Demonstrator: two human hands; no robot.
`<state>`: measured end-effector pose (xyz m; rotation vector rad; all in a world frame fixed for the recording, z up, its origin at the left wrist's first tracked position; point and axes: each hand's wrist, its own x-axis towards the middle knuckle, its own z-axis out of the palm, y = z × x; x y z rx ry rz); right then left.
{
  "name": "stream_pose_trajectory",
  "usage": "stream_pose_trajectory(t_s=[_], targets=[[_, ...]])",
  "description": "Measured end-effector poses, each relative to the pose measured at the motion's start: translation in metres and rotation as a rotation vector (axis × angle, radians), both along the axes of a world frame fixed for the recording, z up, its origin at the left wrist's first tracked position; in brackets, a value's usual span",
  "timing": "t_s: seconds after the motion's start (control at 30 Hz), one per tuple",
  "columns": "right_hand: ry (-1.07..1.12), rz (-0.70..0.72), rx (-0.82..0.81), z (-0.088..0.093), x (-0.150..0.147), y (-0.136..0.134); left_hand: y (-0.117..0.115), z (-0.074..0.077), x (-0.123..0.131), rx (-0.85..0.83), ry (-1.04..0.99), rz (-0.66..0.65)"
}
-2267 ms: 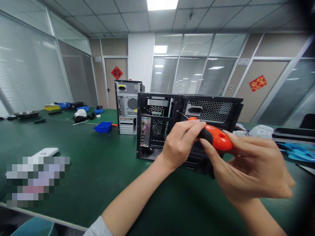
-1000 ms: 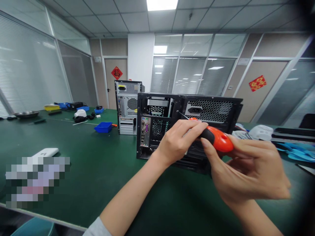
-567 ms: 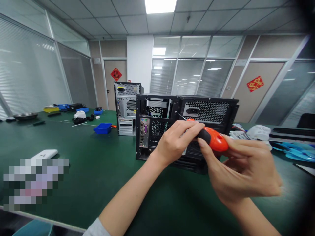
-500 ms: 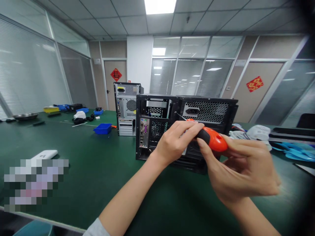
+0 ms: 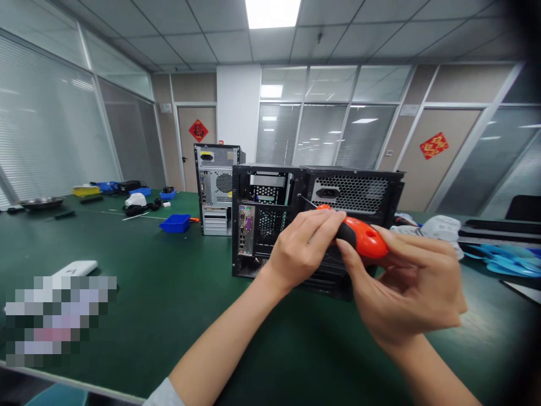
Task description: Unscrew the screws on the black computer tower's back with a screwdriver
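Both of my hands are on a red and black screwdriver (image 5: 368, 238). My left hand (image 5: 301, 239) is closed around its front end, close to the shaft. At the back of the handle, the fingers of my right hand (image 5: 408, 282) pinch the red part. The thin shaft points up and left, its tip at a screw on the rear of a black computer case (image 5: 350, 194). That case lies on a green table, its port panel (image 5: 246, 228) on the left and a honeycomb-vented power supply section on the right. My forearms and hands cover its lower middle.
A second computer tower (image 5: 216, 189) stands behind to the left, with a blue tray (image 5: 175, 223) beside it. A white power bank-like block (image 5: 76, 268) lies front left. White fan parts (image 5: 442, 228) and light-blue blades (image 5: 507, 259) lie right. The green table's (image 5: 139, 316) front edge runs lower left.
My right hand has shifted slightly left and its fingers have turned a little on the handle. The screwdriver tip stays at the same screw. The whole view has moved slightly.
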<state>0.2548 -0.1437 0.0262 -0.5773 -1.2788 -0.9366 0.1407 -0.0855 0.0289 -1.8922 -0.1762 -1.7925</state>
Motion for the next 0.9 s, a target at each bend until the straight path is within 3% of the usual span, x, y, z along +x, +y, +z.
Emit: stream_pose_trajectory(t_s=[0.3, 0.53, 0.6, 0.73, 0.9], targets=[[0.025, -0.014, -0.018, 0.001, 0.009, -0.009, -0.014, 0.002, 0.001, 0.015, -0.013, -0.011], [0.033, 0.302, -0.221, 0.017, 0.000, -0.024, -0.030, 0.011, -0.004, 0.053, -0.020, -0.003], [-0.033, 0.275, -0.198, 0.019, 0.000, -0.026, -0.034, 0.012, -0.004, 0.037, -0.012, -0.023], [-0.181, 0.070, -0.193, 0.022, 0.006, -0.027, -0.037, 0.011, -0.003, -0.063, 0.005, -0.045], [-0.316, 0.049, -0.308, 0.029, 0.023, -0.027, -0.034, 0.008, -0.008, -0.161, 0.035, -0.009]])
